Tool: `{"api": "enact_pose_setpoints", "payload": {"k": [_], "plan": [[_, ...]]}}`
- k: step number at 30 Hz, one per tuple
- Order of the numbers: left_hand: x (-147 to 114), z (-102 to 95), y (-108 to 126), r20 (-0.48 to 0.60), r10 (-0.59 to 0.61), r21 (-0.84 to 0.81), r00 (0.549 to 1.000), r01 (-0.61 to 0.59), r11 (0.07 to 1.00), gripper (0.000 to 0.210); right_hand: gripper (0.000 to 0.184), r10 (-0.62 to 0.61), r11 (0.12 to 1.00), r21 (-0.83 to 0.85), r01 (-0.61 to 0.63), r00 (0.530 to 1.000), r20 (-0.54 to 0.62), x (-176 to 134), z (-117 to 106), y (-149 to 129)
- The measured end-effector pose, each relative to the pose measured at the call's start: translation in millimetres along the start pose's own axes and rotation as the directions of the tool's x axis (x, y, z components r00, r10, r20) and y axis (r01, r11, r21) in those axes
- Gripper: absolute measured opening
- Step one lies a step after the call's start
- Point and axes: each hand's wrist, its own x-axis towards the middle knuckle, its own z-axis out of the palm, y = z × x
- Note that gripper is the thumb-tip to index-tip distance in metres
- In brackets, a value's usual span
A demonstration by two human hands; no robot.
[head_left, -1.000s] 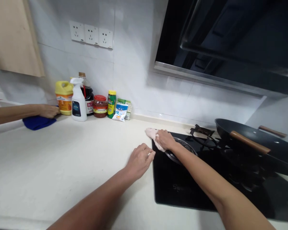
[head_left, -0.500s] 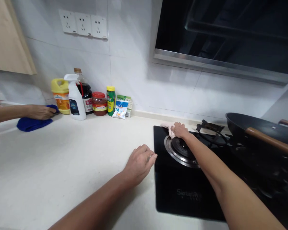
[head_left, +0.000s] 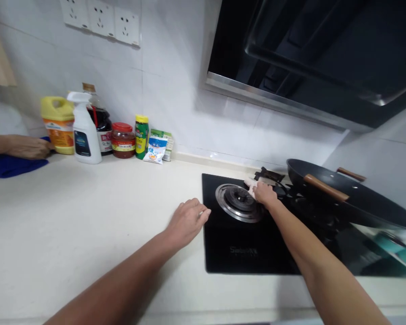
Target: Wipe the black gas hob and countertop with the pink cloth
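Note:
My right hand point(head_left: 265, 193) is closed on a pale pinkish cloth point(head_left: 251, 185), pressed to the black glass gas stove point(head_left: 235, 253). The cloth lies at the back right edge of the round burner point(head_left: 240, 201), which has a shiny metal ring. Part of the cloth is hidden under my fingers. My left hand point(head_left: 187, 221) is closed in a loose fist over the white counter point(head_left: 104, 234), beside the stove's left edge. A small pale bit shows near its thumb, too small to name.
A black wok point(head_left: 352, 194) with wooden handles stands on the right burner, under the range hood point(head_left: 291, 58). Along the wall are a spray bottle point(head_left: 86, 135), a yellow jug point(head_left: 58, 126), a sauce bottle, a red-lidded jar point(head_left: 123, 141) and packets. Another person's hand point(head_left: 30, 146) rests on a blue cloth point(head_left: 13, 167).
My right hand has moved the cloth from the burner's back left to its back right. The view has turned right. My left hand stays closed near the stove edge.

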Motion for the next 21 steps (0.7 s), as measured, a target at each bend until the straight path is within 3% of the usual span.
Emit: {"api": "enact_pose_setpoints", "payload": {"k": [5,12,17,19,21], "plan": [[1.4,-0.1,-0.8,0.004,-0.026,-0.033,1.0,0.026,0.999,0.039,0.045,-0.023,0.998,-0.062,0.023,1.0,-0.001,-36.9,-4.3,7.3],[-0.1,2.0,3.6,0.028,-0.001,-0.038,1.0,0.002,0.999,0.039,0.027,-0.273,0.954,-0.108,0.28,0.959,0.08,-83.1,-14.3,13.1],[-2.5,5.0,4.4,0.061,0.013,-0.059,0.998,-0.01,0.998,0.038,0.032,-0.384,0.908,-0.129,0.398,0.915,0.122,-107.7,-16.2,10.9],[-3.8,4.8,3.6,0.071,0.002,-0.066,0.998,0.003,0.998,0.038,0.034,-0.379,0.909,-0.137,0.393,0.918,0.113,-113.4,-15.2,11.5],[-5.1,4.1,3.0,0.075,-0.006,-0.073,0.997,0.011,0.997,0.038,0.042,-0.302,0.943,-0.125,0.308,0.951,0.064,-115.8,-13.4,12.5]]}}
